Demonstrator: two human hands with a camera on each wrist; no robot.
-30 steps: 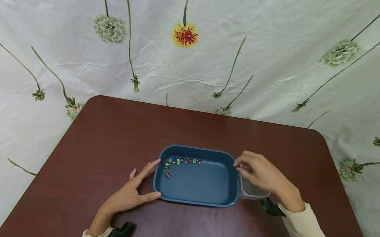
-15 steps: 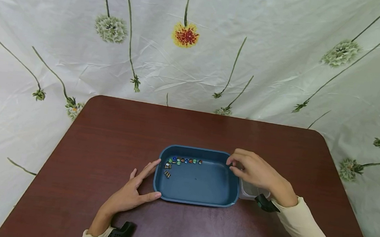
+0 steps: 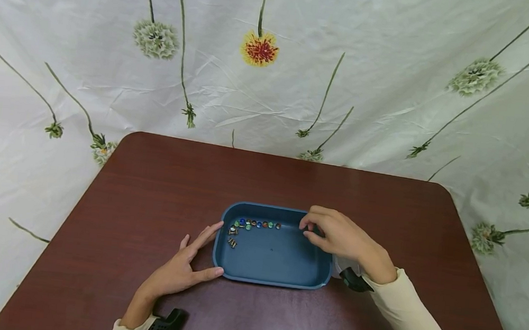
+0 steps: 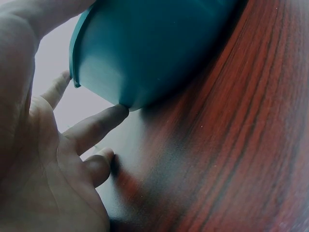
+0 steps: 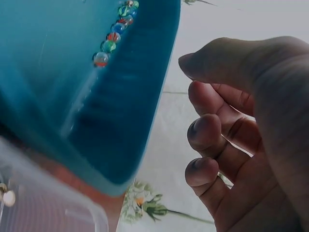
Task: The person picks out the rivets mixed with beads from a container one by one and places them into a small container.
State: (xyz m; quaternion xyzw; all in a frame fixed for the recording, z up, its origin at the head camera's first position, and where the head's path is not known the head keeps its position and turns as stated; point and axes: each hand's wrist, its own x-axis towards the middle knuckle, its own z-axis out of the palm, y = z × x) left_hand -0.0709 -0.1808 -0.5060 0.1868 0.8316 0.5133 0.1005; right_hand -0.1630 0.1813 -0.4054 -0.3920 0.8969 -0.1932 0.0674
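Note:
A blue rectangular tray (image 3: pixel 279 264) stands on the table. Several coloured glass marbles (image 3: pixel 265 224) lie in a row along its far wall, and small gold-coloured metal pieces (image 3: pixel 232 242) lie at its left side. My left hand (image 3: pixel 178 271) touches the tray's left end with spread, nearly straight fingers; in the left wrist view its fingertips rest on the tray's outer wall (image 4: pixel 145 43). Over the tray's right part hovers my right hand (image 3: pixel 341 237), fingers loosely bent. The right wrist view shows nothing between its thumb and fingers (image 5: pixel 205 130).
A clear plastic box (image 5: pixel 53 193) sits against the tray's right end, mostly covered by the right arm in the head view; a small gold-coloured piece (image 5: pixel 7 197) shows in it. Behind the brown table (image 3: pixel 186 179) hangs a white flowered cloth (image 3: pixel 372 90).
My right hand has moved left, from above the clear box and tray's right rim to over the tray's inside. My left hand, the marbles and the metal pieces stay put.

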